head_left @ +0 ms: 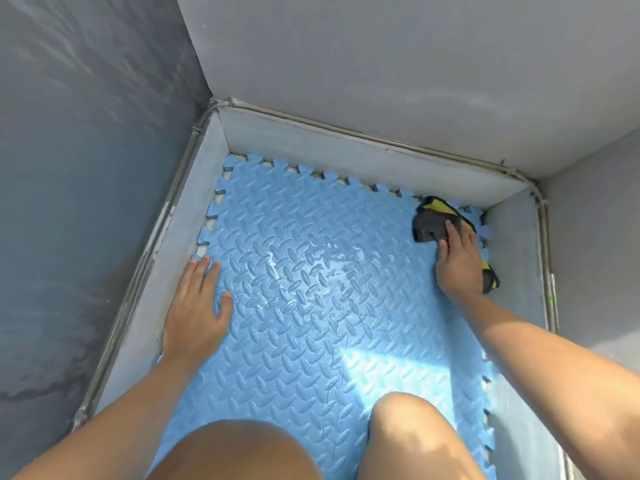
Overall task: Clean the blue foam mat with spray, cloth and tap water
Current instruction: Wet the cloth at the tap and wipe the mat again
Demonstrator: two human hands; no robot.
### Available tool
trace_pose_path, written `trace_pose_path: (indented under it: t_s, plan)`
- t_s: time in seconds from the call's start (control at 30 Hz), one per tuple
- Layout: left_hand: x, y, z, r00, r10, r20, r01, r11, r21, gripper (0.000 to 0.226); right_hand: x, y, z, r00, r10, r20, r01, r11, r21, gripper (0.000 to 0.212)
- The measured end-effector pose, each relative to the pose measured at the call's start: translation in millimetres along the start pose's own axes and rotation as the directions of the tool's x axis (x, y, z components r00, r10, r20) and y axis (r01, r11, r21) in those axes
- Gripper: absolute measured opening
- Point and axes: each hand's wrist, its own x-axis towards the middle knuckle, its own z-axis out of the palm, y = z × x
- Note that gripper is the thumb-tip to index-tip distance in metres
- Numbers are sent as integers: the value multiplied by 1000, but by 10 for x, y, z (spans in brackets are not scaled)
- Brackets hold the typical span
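Note:
The blue foam mat [298, 341] with a raised leaf pattern and jigsaw edges lies flat inside a shallow grey-walled recess. A wet, foamy patch [329, 271] glistens on its middle. My left hand [197, 306] lies flat with straight fingers on the mat's left edge. At the far right corner my right hand [457, 261] presses a grey and yellow cloth [433, 221] onto the mat with fingers stretched over it. Part of the cloth [490, 277] sticks out under my wrist. No spray bottle or tap is in view.
Low grey walls [346, 147] close in the mat at the back, left and right. Taller grey walls [86, 168] rise around them. My two bare knees [408, 431] rest on the mat's near part. A sunlit patch falls near the right knee.

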Motion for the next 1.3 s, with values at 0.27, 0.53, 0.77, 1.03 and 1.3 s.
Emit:
trace_pose_path:
  t_s: [0.27, 0.53, 0.77, 1.03, 1.3]
  plan:
    - [-4, -63, -12, 999, -9, 40, 11, 999, -38, 59, -966, -628, 111, 963, -218, 161, 207, 975, 82, 52]
    - [2, -88, 0, 1000, -7, 14, 9, 995, -101, 57, -1286, 94, -339, 697, -595, 399, 671, 739, -70, 52]
    - [9, -84, 69, 1000, 6, -23, -8, 996, -87, 45, -400, -193, -58, 1000, 2, 25, 1, 994, -109, 58]
    - [2, -167, 84, 995, 65, -71, -68, 997, -32, 43, -1842, -1264, 364, 736, -631, 246, 660, 750, -50, 55]
    - [-18, -108, 81, 996, 58, -60, -59, 998, -11, 45, -2018, 254, -223, 305, -834, 459, 941, 339, -10, 47]
